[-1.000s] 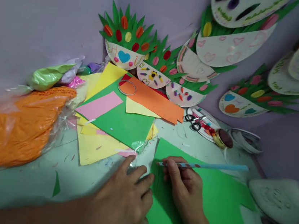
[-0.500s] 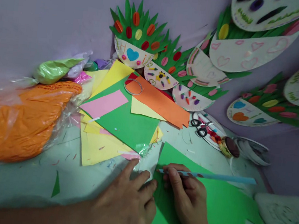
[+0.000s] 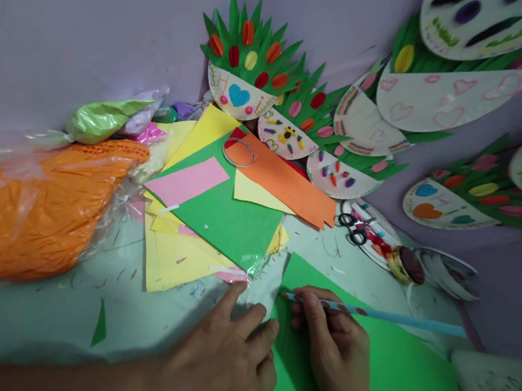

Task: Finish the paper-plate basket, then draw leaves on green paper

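Observation:
In my right hand (image 3: 336, 338) is a light blue pencil (image 3: 398, 317), pinched between thumb and fingers. Its tip points left, close to the left edge of a large green paper sheet (image 3: 401, 371) under the hand. My left hand (image 3: 233, 344) lies palm down with its fingers spread, at the left edge of that sheet. Just beyond the left fingertips is a stack of coloured paper: yellow sheets (image 3: 171, 267), a green sheet (image 3: 237, 231), a pink piece (image 3: 191, 184) and an orange strip (image 3: 287, 176). A metal ring (image 3: 239, 152) rests on the stack.
An orange bag (image 3: 50, 208) and a smaller green bag (image 3: 106, 119) lie at the left. Black-handled scissors (image 3: 354, 229) sit by a plate at the back right, near a tape roll (image 3: 405, 265). Paper-plate flower crafts (image 3: 240, 94) lean on the wall. A green scrap (image 3: 100, 325) lies front left.
The whole view has shifted slightly, so most things appear a little further right. The pencil's tip keeps near the green sheet's left edge, and both hands hold nearly the same poses.

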Tool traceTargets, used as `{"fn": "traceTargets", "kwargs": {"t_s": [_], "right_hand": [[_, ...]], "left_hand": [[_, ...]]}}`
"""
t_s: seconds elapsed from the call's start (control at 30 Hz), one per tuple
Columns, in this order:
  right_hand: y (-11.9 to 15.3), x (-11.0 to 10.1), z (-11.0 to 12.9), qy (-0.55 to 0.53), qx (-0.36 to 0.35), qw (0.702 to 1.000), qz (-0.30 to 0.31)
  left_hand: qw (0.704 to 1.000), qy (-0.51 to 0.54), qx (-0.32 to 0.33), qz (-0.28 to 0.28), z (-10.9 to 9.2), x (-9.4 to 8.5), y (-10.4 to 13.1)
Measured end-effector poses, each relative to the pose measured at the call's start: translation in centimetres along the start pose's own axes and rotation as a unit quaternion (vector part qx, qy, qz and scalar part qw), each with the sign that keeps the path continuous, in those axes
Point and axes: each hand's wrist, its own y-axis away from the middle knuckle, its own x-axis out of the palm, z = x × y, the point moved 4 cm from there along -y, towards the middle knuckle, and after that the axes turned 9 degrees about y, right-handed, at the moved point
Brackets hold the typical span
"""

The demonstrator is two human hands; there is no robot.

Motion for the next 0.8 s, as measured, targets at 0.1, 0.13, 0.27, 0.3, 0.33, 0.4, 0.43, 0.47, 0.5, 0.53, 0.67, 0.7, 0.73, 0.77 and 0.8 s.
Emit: {"fn": "traceTargets", "kwargs": {"t_s": [0.1, 0.13, 0.27, 0.3, 0.33, 0.4, 0.43, 0.47, 0.5, 0.53, 0.67, 0.7, 0.73, 0.77, 0.8], "right_hand": [[0.0, -0.1, -0.2, -0.004, 0.018, 1.0, -0.009], [-0.1, -0.1, -0.3, -0.003, 0.024, 1.0, -0.01], [-0.2, -0.1, -0.6, 0.003, 0.043, 0.999, -0.019], [-0.2, 0.0, -0.6, 0.004, 0.047, 0.999, -0.023], [-0.2, 0.0, -0.6, 0.004, 0.052, 0.998, -0.025], [-0.3, 0.0, -0.6, 0.0, 0.061, 0.998, -0.029], [-0.3, 0.0, -0.6, -0.003, 0.065, 0.997, -0.032], [-0.3, 0.0, -0.6, -0.004, 0.069, 0.997, -0.035], [-0.3, -0.1, -0.6, -0.004, 0.07, 0.997, -0.037], [-0.3, -0.2, -0.7, -0.005, 0.071, 0.997, -0.039], [0.0, -0.5, -1.0, -0.06, 0.089, 0.993, -0.05], [0.1, -0.5, -1.1, -0.086, 0.098, 0.99, -0.058], [0.2, -0.6, -1.1, -0.111, 0.102, 0.986, -0.069], [0.2, -0.6, -1.1, -0.131, 0.1, 0.983, -0.082], [0.3, -0.7, -0.9, -0.145, 0.092, 0.98, -0.096]], "left_hand": [[1.0, 0.0, -0.001, 0.003, 0.0, 0.0, -0.1], [1.0, -0.001, -0.003, 0.005, 0.0, 0.0, -0.1], [1.0, 0.002, -0.012, 0.008, 0.0, -0.1, -0.1], [1.0, 0.001, -0.01, 0.005, -0.1, -0.1, -0.1], [1.0, 0.0, -0.006, 0.003, -0.1, -0.1, 0.0], [1.0, -0.004, -0.001, 0.002, -0.1, -0.1, 0.1], [1.0, -0.005, 0.002, 0.002, -0.1, -0.1, 0.1], [1.0, -0.005, 0.003, 0.002, 0.0, -0.1, 0.1], [1.0, -0.005, 0.004, 0.002, 0.0, -0.1, 0.1], [1.0, -0.004, 0.005, 0.002, 0.0, -0.1, 0.1], [1.0, -0.012, 0.004, 0.011, -0.1, -0.1, 0.1], [1.0, -0.014, 0.003, 0.011, -0.2, -0.2, 0.2], [1.0, -0.016, 0.0, 0.008, -0.3, -0.3, 0.4], [1.0, -0.014, -0.005, 0.001, -0.4, -0.4, 0.5], [1.0, -0.007, -0.009, -0.01, -0.4, -0.7, 0.7]]}}
